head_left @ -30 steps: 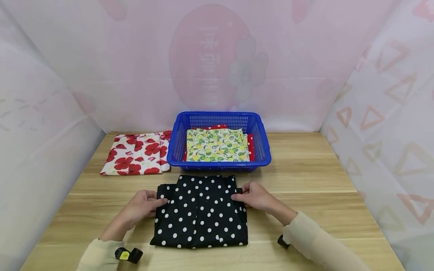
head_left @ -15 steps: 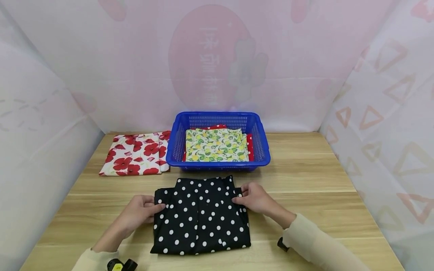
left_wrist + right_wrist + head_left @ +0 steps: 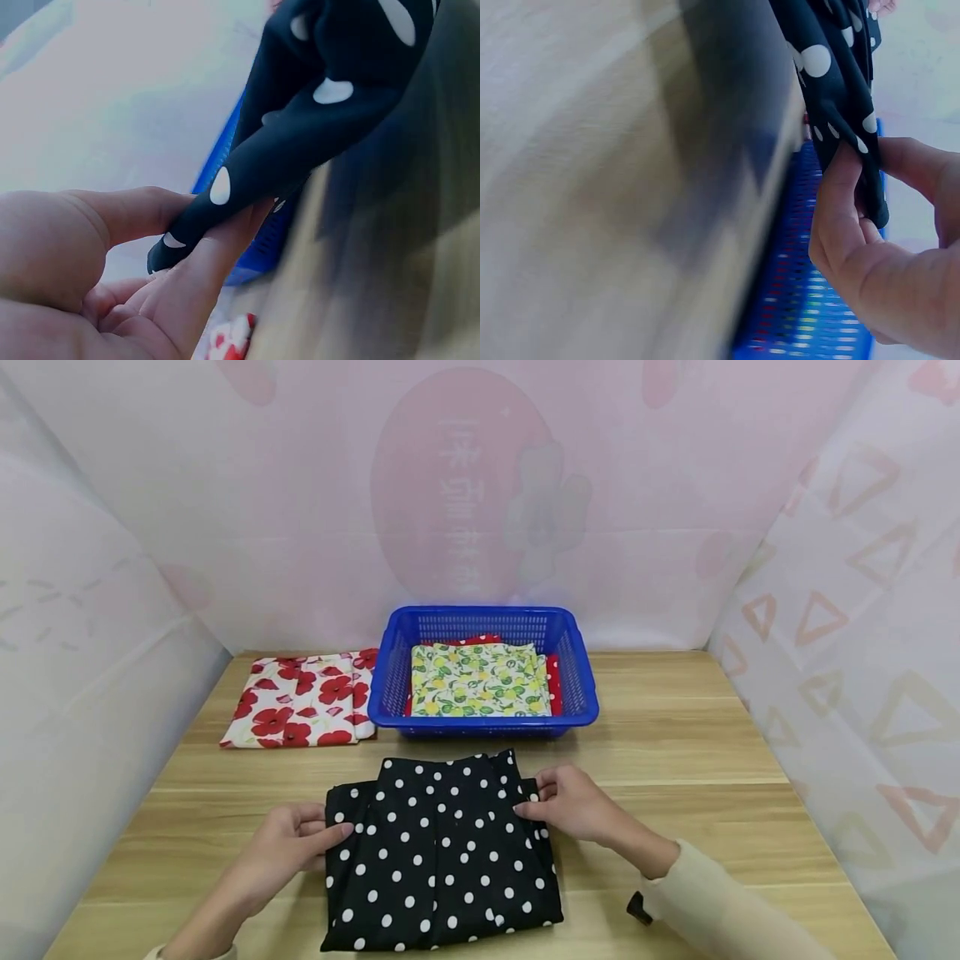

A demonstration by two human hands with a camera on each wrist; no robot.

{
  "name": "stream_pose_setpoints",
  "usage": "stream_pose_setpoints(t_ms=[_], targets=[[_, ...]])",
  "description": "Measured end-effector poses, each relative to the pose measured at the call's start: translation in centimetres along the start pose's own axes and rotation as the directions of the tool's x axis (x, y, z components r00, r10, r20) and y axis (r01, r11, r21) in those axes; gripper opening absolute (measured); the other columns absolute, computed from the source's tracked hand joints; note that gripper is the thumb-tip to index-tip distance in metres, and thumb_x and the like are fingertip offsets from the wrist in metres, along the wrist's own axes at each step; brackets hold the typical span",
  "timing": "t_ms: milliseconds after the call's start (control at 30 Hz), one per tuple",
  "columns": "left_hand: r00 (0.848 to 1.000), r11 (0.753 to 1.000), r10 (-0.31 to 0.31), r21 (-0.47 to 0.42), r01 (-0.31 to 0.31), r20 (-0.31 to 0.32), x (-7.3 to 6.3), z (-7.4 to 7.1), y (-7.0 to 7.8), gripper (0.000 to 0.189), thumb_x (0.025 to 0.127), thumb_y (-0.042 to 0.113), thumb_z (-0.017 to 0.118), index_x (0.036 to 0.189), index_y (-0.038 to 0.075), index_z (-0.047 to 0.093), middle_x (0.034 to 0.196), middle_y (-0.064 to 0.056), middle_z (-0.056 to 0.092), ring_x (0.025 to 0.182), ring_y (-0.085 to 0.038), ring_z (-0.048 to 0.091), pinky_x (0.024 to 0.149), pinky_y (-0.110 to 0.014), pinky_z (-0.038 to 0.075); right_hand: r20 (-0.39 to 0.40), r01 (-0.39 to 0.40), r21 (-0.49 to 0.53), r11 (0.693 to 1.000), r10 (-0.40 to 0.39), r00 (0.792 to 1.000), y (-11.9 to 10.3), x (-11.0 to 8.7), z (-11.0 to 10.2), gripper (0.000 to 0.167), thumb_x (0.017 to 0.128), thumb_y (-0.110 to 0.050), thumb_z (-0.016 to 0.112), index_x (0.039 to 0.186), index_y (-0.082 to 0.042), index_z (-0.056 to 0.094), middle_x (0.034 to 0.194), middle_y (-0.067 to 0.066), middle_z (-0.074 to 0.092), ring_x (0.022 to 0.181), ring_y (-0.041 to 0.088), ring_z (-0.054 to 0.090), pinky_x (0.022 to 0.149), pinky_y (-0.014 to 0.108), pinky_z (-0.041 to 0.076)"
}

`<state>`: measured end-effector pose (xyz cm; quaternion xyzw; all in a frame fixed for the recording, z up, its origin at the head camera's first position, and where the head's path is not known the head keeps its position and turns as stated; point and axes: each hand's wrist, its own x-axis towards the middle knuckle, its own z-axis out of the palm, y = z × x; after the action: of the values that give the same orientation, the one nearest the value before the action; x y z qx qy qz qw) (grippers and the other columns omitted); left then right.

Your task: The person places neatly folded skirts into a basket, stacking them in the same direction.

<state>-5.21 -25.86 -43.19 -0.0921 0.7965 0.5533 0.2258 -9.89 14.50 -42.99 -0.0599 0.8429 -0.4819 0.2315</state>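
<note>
A folded black cloth with white polka dots (image 3: pixel 442 852) spans the space between both hands at the front of the table. My left hand (image 3: pixel 288 843) pinches its left edge, thumb on top and fingers beneath. On the opposite edge, my right hand (image 3: pixel 570 806) pinches the cloth near its upper right corner. In the left wrist view, the edge of the dotted cloth (image 3: pixel 277 142) runs between thumb and fingers. The right wrist view has the cloth (image 3: pixel 832 82) gathered between thumb and fingertips, lifted off the wooden surface.
Behind the cloth stands a blue plastic basket (image 3: pixel 480 723) holding a folded lemon-print cloth (image 3: pixel 480 681) over a red dotted one (image 3: pixel 554 685). Left of the basket lies a folded white cloth with red flowers (image 3: pixel 300 702). Fabric walls enclose the wooden table (image 3: pixel 690 760) on three sides.
The dotted cloth has come nearer to me and looks larger. My left hand has moved left and toward me with its edge; my right hand has stayed nearly in place.
</note>
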Motion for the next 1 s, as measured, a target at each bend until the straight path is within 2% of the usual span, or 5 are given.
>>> stream_pose_setpoints(t_ms=[233, 400, 533, 767, 1000], targets=[[0.996, 0.995, 0.091, 0.048, -0.091, 0.012, -2.5, -1.0, 2.9, 0.055, 0.105, 0.029, 0.068, 0.14, -0.011, 0.056, 0.118, -0.015, 0.079, 0.1, -0.022, 0.079, 0.085, -0.036, 0.067, 0.021, 0.081, -0.026, 0.996, -0.08, 0.997, -3.3, -1.7, -2.5, 0.029, 0.092, -0.026, 0.082, 0.086, -0.007, 0.062, 0.076, 0.001, 0.056, 0.07, 0.015, 0.055, 0.059, 0.025, 0.047], [0.981, 0.978, 0.19, 0.088, -0.191, 0.027, -2.5, -1.7, 6.3, 0.054, 0.105, 0.031, 0.068, 0.141, -0.008, 0.058, 0.116, -0.014, 0.08, 0.097, -0.021, 0.08, 0.088, -0.034, 0.066, 0.005, 0.111, -0.026, 0.993, -0.111, 0.994, -5.7, -2.2, -5.1, 0.026, 0.094, -0.024, 0.081, 0.095, -0.002, 0.067, 0.084, 0.005, 0.065, 0.076, 0.017, 0.062, 0.067, 0.027, 0.054], [0.967, 0.955, 0.253, 0.155, -0.253, 0.02, -1.0, -2.3, 9.6, 0.049, 0.104, 0.033, 0.069, 0.135, -0.004, 0.063, 0.111, -0.012, 0.082, 0.095, -0.022, 0.081, 0.092, -0.038, 0.065, -0.034, 0.107, -0.062, 0.992, -0.11, 0.993, -7.4, -1.9, -7.3, 0.027, 0.095, -0.024, 0.08, 0.101, -0.001, 0.067, 0.087, 0.006, 0.069, 0.078, 0.016, 0.062, 0.069, 0.027, 0.055], [0.977, 0.955, 0.215, 0.21, -0.21, -0.001, 2.4, -3.2, 14.9, 0.048, 0.102, 0.04, 0.07, 0.131, 0.002, 0.066, 0.107, -0.002, 0.083, 0.097, -0.019, 0.081, 0.107, -0.051, 0.058, -0.114, 0.078, -0.123, 0.989, -0.092, 0.989, -10.2, -0.1, -11.0, 0.029, 0.096, -0.03, 0.078, 0.1, -0.004, 0.067, 0.076, -0.003, 0.064, 0.07, 0.013, 0.051, 0.059, 0.027, 0.04], [0.977, 0.968, 0.202, 0.169, -0.188, -0.074, 6.8, -3.2, 18.6, 0.044, 0.102, 0.038, 0.071, 0.125, 0.001, 0.069, 0.118, -0.008, 0.073, 0.1, -0.019, 0.075, 0.112, -0.048, 0.055, -0.221, 0.013, -0.159, 0.987, -0.049, 0.974, -11.6, 3.4, -13.9, 0.034, 0.095, -0.036, 0.079, 0.105, -0.005, 0.071, 0.098, -0.001, 0.074, 0.095, 0.019, 0.066, 0.086, 0.034, 0.054]])
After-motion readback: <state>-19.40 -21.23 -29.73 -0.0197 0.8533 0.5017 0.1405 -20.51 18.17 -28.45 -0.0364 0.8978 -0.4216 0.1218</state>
